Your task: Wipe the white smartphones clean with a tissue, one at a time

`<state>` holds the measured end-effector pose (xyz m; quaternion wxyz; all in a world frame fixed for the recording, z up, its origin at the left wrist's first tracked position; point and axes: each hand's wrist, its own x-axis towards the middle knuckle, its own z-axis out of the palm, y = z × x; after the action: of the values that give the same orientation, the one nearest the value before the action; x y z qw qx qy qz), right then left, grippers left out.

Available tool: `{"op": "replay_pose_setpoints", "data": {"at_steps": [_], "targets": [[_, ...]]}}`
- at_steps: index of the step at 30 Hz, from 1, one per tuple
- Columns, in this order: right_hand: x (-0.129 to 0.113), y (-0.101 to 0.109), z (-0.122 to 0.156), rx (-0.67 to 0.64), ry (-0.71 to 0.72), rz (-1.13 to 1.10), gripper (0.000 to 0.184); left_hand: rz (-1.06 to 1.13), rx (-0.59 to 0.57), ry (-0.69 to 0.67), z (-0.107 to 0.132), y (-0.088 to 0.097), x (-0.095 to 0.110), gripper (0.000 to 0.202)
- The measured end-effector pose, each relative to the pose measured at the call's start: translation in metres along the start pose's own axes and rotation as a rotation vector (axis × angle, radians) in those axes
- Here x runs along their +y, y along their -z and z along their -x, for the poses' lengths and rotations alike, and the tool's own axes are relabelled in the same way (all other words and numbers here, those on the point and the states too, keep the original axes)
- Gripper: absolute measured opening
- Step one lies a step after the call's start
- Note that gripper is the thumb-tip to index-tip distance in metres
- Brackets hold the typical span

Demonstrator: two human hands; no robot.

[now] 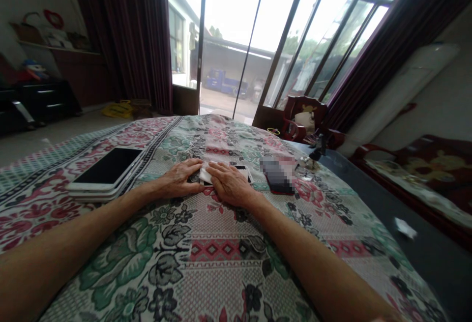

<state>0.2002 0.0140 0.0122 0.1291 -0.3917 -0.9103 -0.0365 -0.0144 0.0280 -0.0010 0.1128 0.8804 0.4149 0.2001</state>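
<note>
A white-edged phone [243, 168] lies flat on the patterned cloth in front of me, mostly covered by my hands. My left hand [179, 178] is at its left end, fingers along the far edge and thumb along the near edge. A crumpled white tissue [205, 173] is on the phone's face. My right hand [230, 183] presses down over the tissue with its fingers together. Further left sits a stack of white tablets [106, 167], the top one with its dark screen up. To the right of the phone is a dark, flat item [279, 179], partly blurred out.
The floral tablecloth [214, 282] spreads over a broad surface. Small objects [311, 162] stand at its right edge. A crumpled white paper [405, 227] lies on the dark surface beyond. Carved wooden seats [427, 169] are at the right, glass doors [236, 56] ahead.
</note>
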Motion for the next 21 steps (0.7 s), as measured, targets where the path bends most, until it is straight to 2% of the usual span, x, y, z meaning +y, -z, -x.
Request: {"op": "replay_pose_setpoints", "data": {"at_steps": [9, 14, 21], "targets": [[0.034, -0.002, 0.003, 0.000, -0.200, 0.026, 0.040, 0.004, -0.020, 0.004, -0.002, -0.003, -0.007, 0.070], [0.033, -0.002, 0.012, 0.013, -0.311, 0.004, 0.043, 0.000, -0.005, 0.019, -0.002, -0.004, -0.007, 0.069], [0.024, 0.003, 0.034, 0.041, -0.318, 0.002, 0.045, -0.001, -0.008, 0.030, -0.002, 0.000, -0.002, 0.071]]}}
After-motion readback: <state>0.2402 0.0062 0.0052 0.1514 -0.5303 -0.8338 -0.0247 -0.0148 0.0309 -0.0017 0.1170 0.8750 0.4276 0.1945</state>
